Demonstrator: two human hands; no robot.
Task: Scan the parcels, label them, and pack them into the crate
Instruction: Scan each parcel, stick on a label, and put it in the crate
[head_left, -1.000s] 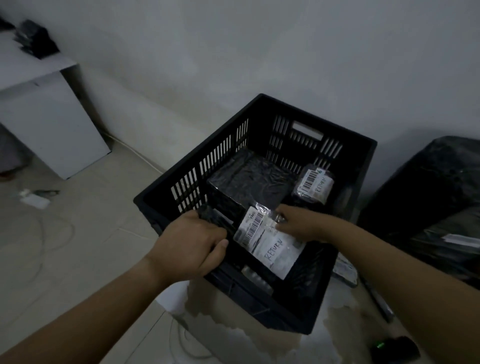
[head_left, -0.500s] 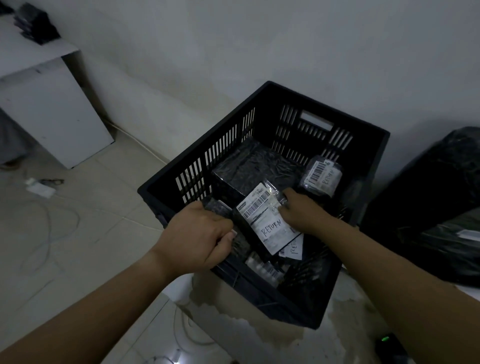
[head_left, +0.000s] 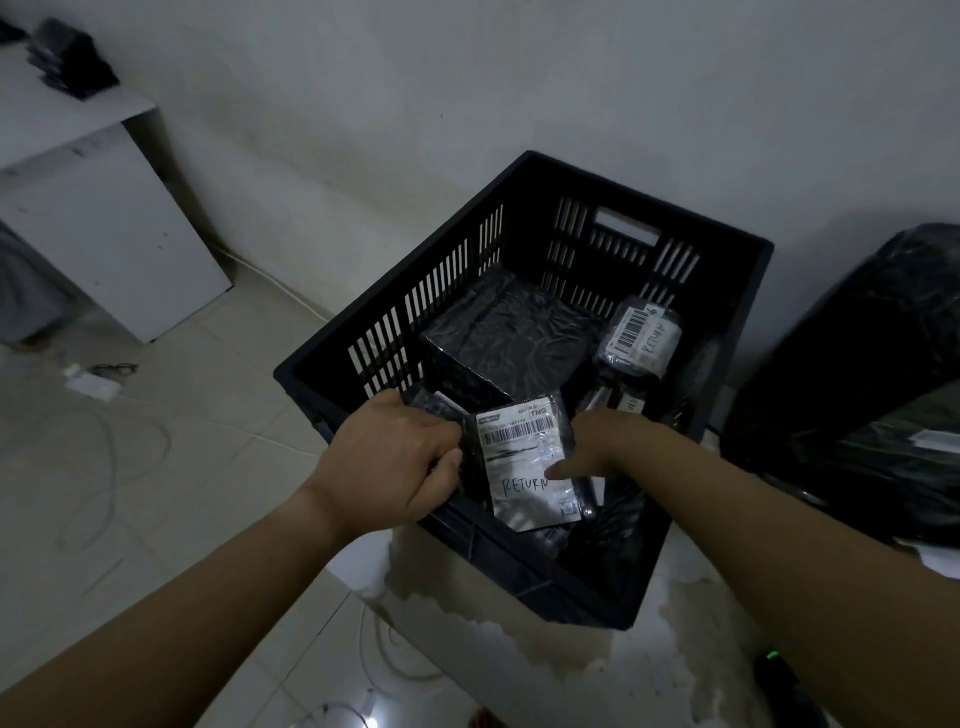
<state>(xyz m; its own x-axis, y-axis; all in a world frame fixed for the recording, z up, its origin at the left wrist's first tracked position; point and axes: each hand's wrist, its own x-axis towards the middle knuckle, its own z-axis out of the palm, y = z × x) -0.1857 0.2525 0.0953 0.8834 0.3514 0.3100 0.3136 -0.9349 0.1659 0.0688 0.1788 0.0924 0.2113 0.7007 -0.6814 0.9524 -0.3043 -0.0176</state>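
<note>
Left hand (head_left: 384, 457), fingers (head_left: 441, 465) clamped on labelled parcel (head_left: 522, 499) (marked RETURN) inside black crate (head_left: 649, 200), right hand (head_left: 608, 441) pinching its opposite edge.

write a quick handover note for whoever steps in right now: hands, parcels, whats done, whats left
Left hand: grips the left edge of the held parcel.
Right hand: thumb on its label, pinching the right edge.
Crate: holds a large wrapped parcel and a small labelled parcel; the held parcel is upright just inside the near wall.
Done: held parcel is labelled, marked RETURN.
Left: lay it down in the crate, then let go.
</note>
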